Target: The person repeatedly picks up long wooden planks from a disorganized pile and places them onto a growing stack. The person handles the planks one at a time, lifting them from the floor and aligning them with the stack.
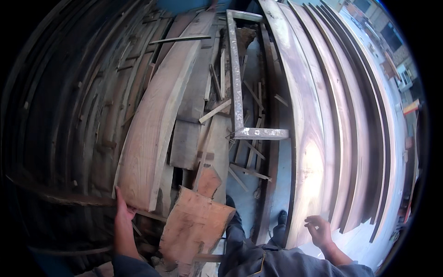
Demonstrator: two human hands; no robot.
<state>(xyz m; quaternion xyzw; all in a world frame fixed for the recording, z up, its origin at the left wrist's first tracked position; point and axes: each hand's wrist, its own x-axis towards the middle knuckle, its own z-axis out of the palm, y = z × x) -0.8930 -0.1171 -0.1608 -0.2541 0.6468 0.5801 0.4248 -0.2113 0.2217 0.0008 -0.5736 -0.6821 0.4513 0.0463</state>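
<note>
My left hand (122,211) grips the near end of a long pale-reddish plank (154,124) that leans up and away over a heap of timber. My right hand (319,229) hovers by the lower end of a wide smooth board (308,152) leaning on the right. Its fingers are curled and apart, holding nothing. Between my hands lies a short reddish slab (194,226) with a rough edge. My dark shoes (281,217) and grey trouser legs show at the bottom.
Several dark boards (360,138) lean in a row on the right. A grey metal frame (237,92) stands over scrap strips and offcuts in the middle. Dark stacked planks (69,115) fill the left. A bright yard with buildings shows at the far right.
</note>
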